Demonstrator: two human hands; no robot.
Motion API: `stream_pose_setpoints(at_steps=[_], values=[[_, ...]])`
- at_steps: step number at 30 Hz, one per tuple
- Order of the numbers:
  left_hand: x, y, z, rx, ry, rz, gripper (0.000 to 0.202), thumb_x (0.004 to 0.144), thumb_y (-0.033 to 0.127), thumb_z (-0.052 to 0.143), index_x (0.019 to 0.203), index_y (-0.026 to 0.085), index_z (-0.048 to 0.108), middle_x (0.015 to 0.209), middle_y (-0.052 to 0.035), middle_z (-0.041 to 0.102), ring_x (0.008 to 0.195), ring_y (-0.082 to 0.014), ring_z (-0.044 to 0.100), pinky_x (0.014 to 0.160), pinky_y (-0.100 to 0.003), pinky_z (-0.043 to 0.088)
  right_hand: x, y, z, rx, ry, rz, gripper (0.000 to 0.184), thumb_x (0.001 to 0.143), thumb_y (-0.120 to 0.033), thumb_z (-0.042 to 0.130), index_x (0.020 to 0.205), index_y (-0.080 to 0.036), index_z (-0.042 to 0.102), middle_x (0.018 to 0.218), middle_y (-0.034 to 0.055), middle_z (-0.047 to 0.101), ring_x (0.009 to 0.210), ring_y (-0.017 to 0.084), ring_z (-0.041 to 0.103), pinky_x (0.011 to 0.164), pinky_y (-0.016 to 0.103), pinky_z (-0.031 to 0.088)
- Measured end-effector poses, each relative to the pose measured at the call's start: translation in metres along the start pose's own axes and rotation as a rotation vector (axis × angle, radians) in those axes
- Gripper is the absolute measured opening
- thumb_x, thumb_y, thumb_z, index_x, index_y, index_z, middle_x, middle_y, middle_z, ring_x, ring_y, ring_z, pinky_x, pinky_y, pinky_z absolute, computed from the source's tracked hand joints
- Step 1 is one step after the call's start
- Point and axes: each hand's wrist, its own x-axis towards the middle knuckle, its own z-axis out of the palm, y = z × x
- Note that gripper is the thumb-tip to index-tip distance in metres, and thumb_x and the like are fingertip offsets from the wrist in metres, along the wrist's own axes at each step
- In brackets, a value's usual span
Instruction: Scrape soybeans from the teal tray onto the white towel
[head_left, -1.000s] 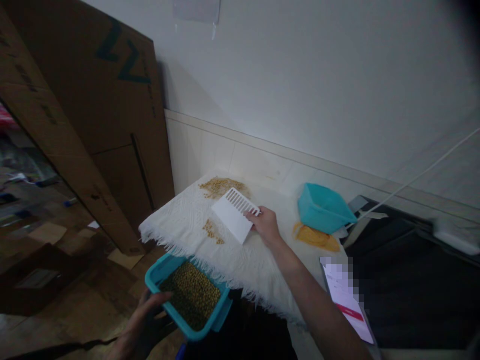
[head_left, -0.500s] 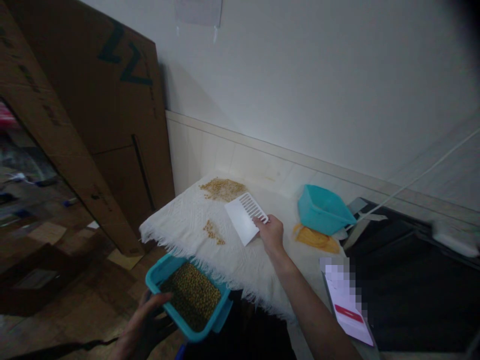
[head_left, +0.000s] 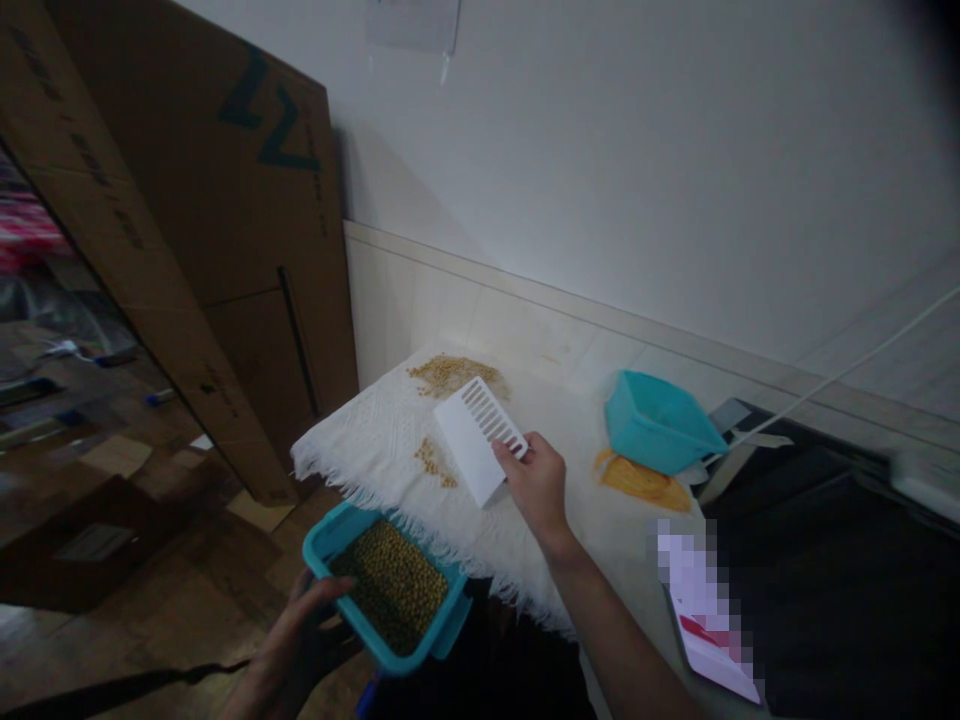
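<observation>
My right hand (head_left: 534, 483) grips a white slotted plastic scraper (head_left: 475, 440) by its right edge, its lower edge on the white fringed cloth (head_left: 390, 440). A small heap of yellowish beans (head_left: 436, 464) lies just left of the scraper. A larger heap of beans (head_left: 454, 373) lies at the cloth's far side. My left hand (head_left: 296, 650) holds a teal tray (head_left: 335, 532) full of beans below the cloth's near edge, fingers wrapped over its rim.
A second teal tray (head_left: 656, 421) sits tilted at the right on a yellow bag (head_left: 641, 480). A large cardboard box (head_left: 195, 230) leans at the left. A paper slip (head_left: 705, 620) lies on a dark surface at the right. A white cable crosses the wall.
The scraper swung right and back, and now sits closer to the small bean heap and the table's near edge. The teal tray in my left hand has barely shifted.
</observation>
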Motion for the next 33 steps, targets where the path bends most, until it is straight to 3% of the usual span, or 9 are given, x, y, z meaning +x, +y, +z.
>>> stream_pose_setpoints(at_steps=[3, 13, 18, 33], values=[[0.001, 0.000, 0.000, 0.007, 0.009, 0.000, 0.070, 0.076, 0.029, 0.087, 0.140, 0.032, 0.059, 0.100, -0.0029, 0.077, 0.087, -0.0307, 0.081, 0.079, -0.042, 0.062, 0.001, -0.008, 0.008, -0.005, -0.029, -0.031, 0.037, 0.082, -0.059, 0.073, 0.073, -0.025, 0.061, 0.062, -0.0007, 0.069, 0.055, 0.017, 0.063, 0.053, 0.025, 0.049], [0.002, 0.001, -0.003, -0.011, 0.018, 0.007, 0.090, 0.070, 0.037, 0.093, 0.151, 0.032, 0.053, 0.100, -0.0041, 0.078, 0.084, -0.0316, 0.081, 0.083, -0.046, 0.064, -0.029, -0.015, -0.010, -0.114, -0.227, -0.317, 0.023, 0.096, -0.041, 0.069, 0.081, -0.025, 0.076, 0.066, 0.0007, 0.076, 0.055, 0.016, 0.069, 0.058, 0.023, 0.048], [0.004, 0.000, -0.004, -0.011, 0.004, 0.001, 0.092, 0.067, 0.038, 0.094, 0.150, 0.030, 0.053, 0.093, -0.0024, 0.075, 0.078, -0.0285, 0.078, 0.079, -0.043, 0.063, -0.025, -0.008, -0.005, -0.124, -0.193, -0.288, 0.024, 0.094, -0.042, 0.070, 0.077, -0.025, 0.072, 0.060, -0.0008, 0.071, 0.051, 0.016, 0.067, 0.054, 0.024, 0.045], [-0.002, 0.000, 0.001, -0.015, 0.019, 0.017, 0.092, 0.068, 0.035, 0.093, 0.151, 0.030, 0.053, 0.094, -0.0035, 0.076, 0.083, -0.0315, 0.079, 0.083, -0.045, 0.063, -0.012, -0.009, -0.015, -0.100, -0.214, -0.216, 0.024, 0.088, -0.044, 0.071, 0.072, -0.025, 0.069, 0.057, -0.0022, 0.068, 0.051, 0.016, 0.061, 0.053, 0.024, 0.045]])
